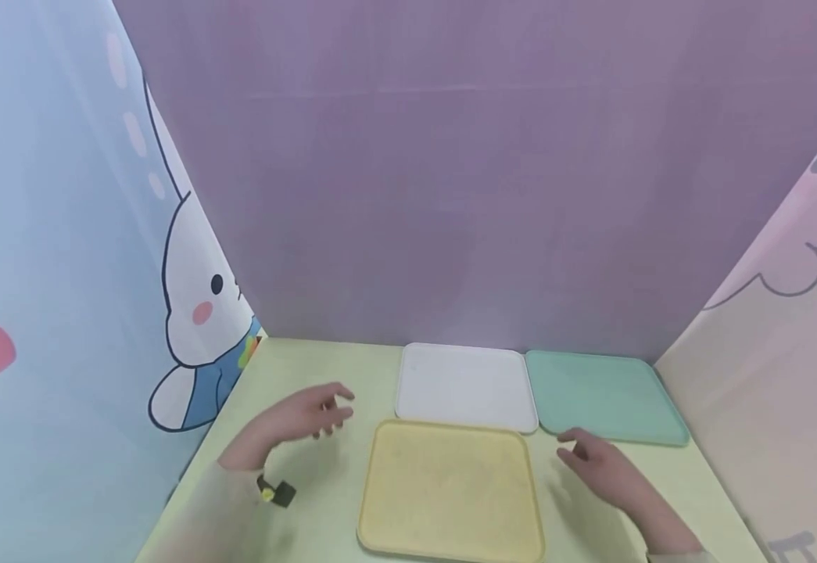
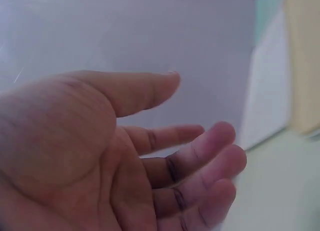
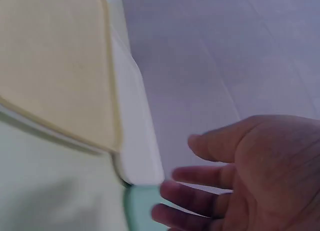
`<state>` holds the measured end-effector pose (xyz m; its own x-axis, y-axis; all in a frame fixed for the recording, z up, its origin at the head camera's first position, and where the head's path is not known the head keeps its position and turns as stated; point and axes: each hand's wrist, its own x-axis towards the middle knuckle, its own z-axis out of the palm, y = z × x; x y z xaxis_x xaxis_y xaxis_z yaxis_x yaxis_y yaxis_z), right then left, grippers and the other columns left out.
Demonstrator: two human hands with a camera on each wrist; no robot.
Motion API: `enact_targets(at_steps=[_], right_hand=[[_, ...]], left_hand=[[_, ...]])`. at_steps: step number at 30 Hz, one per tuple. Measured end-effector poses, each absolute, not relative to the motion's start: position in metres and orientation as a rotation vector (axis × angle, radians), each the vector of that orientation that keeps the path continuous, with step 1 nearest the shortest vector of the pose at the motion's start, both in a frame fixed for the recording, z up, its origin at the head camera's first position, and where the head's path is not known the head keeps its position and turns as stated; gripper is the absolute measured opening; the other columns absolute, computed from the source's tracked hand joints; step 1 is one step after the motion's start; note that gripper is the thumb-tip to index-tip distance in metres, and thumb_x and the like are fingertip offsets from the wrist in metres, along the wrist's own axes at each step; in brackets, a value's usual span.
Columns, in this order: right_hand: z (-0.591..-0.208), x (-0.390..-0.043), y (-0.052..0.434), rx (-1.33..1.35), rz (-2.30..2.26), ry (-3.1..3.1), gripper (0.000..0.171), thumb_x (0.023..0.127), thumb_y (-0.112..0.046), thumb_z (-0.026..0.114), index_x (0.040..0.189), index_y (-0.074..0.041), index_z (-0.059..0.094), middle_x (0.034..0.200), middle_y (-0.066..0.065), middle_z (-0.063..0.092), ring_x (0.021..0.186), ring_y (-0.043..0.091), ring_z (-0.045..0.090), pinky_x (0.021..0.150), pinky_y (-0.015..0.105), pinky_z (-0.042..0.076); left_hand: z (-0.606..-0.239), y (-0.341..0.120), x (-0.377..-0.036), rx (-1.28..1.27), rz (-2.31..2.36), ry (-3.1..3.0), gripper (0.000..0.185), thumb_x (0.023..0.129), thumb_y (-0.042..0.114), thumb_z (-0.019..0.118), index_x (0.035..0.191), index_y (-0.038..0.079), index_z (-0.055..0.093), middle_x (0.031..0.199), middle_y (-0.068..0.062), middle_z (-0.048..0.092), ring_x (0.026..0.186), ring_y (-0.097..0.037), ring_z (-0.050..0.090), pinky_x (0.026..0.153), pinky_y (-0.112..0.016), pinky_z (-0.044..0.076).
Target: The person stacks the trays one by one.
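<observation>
A yellow tray (image 1: 453,493) lies nearest to me on the pale table, between my two hands. Behind it are a white tray (image 1: 467,387) and, to the right, a green tray (image 1: 608,397). My left hand (image 1: 306,413) hovers left of the yellow tray, its fingers loosely bent and holding nothing. In the left wrist view the palm of that left hand (image 2: 125,156) shows bare. Over the table right of the yellow tray is my right hand (image 1: 594,465), also free of any object. Its relaxed fingers (image 3: 192,196) show in the right wrist view.
A purple cloth wall (image 1: 450,180) rises behind the trays. Printed cloth stands on both sides, with a white rabbit figure (image 1: 200,305) at left and a cloud outline at right. Pale tabletop (image 1: 331,360) shows left of the white tray. A dark strap (image 1: 276,493) circles my left wrist.
</observation>
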<state>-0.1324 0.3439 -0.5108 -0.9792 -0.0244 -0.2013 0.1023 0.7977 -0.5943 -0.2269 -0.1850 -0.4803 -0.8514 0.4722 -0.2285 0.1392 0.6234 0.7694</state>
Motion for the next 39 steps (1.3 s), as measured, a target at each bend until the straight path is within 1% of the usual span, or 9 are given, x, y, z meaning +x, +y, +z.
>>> enact_targets(at_steps=[6, 11, 14, 20, 27, 32, 35, 37, 39], right_hand=[[-0.495, -0.185, 0.369, -0.060, -0.977, 2.891, 0.050, 0.112, -0.025, 0.060, 0.150, 0.006, 0.051, 0.118, 0.024, 0.071, 0.100, 0.033, 0.072, 0.082, 0.049, 0.064], [-0.498, -0.221, 0.367, 0.018, -1.128, 2.754, 0.058, 0.114, -0.027, 0.057, 0.160, 0.003, 0.039, 0.132, 0.033, 0.065, 0.109, 0.042, 0.074, 0.087, 0.049, 0.067], [-0.501, -0.236, 0.361, 0.069, -1.136, 2.717, 0.060, 0.114, -0.027, 0.056, 0.161, 0.004, 0.037, 0.133, 0.033, 0.064, 0.108, 0.040, 0.073, 0.089, 0.049, 0.067], [-0.503, -0.254, 0.342, 0.175, -1.011, 2.687, 0.061, 0.112, -0.025, 0.055, 0.160, 0.007, 0.033, 0.120, 0.029, 0.069, 0.087, 0.029, 0.074, 0.089, 0.049, 0.065], [-0.503, -0.249, 0.331, 0.149, -0.916, 2.607, 0.064, 0.112, -0.022, 0.054, 0.160, 0.011, 0.028, 0.131, 0.033, 0.065, 0.085, 0.029, 0.073, 0.088, 0.048, 0.065], [-0.504, -0.244, 0.331, 0.144, -0.924, 2.581, 0.063, 0.111, -0.018, 0.053, 0.161, 0.010, 0.027, 0.123, 0.028, 0.068, 0.085, 0.028, 0.070, 0.084, 0.047, 0.066], [-0.505, -0.239, 0.329, 0.154, -0.946, 2.559, 0.064, 0.111, -0.018, 0.052, 0.163, 0.009, 0.024, 0.094, 0.015, 0.066, 0.070, 0.018, 0.059, 0.072, 0.039, 0.063], [-0.506, -0.235, 0.327, 0.157, -0.945, 2.550, 0.066, 0.111, -0.019, 0.052, 0.164, 0.008, 0.023, 0.075, 0.004, 0.056, 0.060, 0.013, 0.048, 0.062, 0.032, 0.056], [-0.506, -0.230, 0.323, 0.163, -0.936, 2.534, 0.067, 0.111, -0.020, 0.052, 0.164, 0.007, 0.022, 0.067, 0.001, 0.047, 0.055, 0.013, 0.038, 0.058, 0.030, 0.049]], left_hand=[[-0.468, -0.181, -0.306, 0.523, 1.151, 2.441, 0.046, 0.110, 0.040, 0.065, 0.150, 0.017, 0.060, 0.124, -0.007, 0.073, 0.111, -0.024, 0.071, 0.093, -0.043, 0.066], [-0.482, -0.163, -0.348, 0.481, 1.143, 2.418, 0.060, 0.110, 0.038, 0.064, 0.162, 0.012, 0.049, 0.146, -0.016, 0.067, 0.129, -0.033, 0.067, 0.101, -0.048, 0.064], [-0.494, -0.145, -0.362, 0.438, 1.160, 2.405, 0.069, 0.110, 0.037, 0.065, 0.168, 0.009, 0.038, 0.153, -0.022, 0.062, 0.136, -0.040, 0.064, 0.102, -0.049, 0.065], [-0.523, -0.108, -0.371, 0.240, 1.298, 2.320, 0.085, 0.108, 0.034, 0.069, 0.171, 0.000, 0.024, 0.159, -0.033, 0.052, 0.139, -0.050, 0.061, 0.098, -0.048, 0.067], [-0.542, -0.075, -0.367, 0.105, 1.334, 2.239, 0.088, 0.107, 0.034, 0.069, 0.172, 0.001, 0.021, 0.170, -0.032, 0.037, 0.144, -0.053, 0.056, 0.095, -0.050, 0.068], [-0.544, -0.058, -0.364, 0.176, 1.465, 2.141, 0.078, 0.107, 0.021, 0.067, 0.172, 0.008, 0.025, 0.172, -0.032, 0.034, 0.145, -0.060, 0.050, 0.093, -0.060, 0.068], [-0.544, -0.054, -0.361, 0.169, 1.480, 2.119, 0.076, 0.108, 0.018, 0.064, 0.172, 0.007, 0.023, 0.171, -0.032, 0.034, 0.146, -0.059, 0.049, 0.094, -0.062, 0.067], [-0.544, -0.052, -0.360, 0.155, 1.480, 2.117, 0.078, 0.109, 0.017, 0.063, 0.173, 0.007, 0.020, 0.172, -0.033, 0.032, 0.147, -0.059, 0.048, 0.096, -0.062, 0.066], [-0.545, -0.052, -0.358, 0.133, 1.483, 2.115, 0.082, 0.109, 0.018, 0.063, 0.174, 0.008, 0.015, 0.173, -0.033, 0.030, 0.147, -0.059, 0.048, 0.096, -0.062, 0.066]])
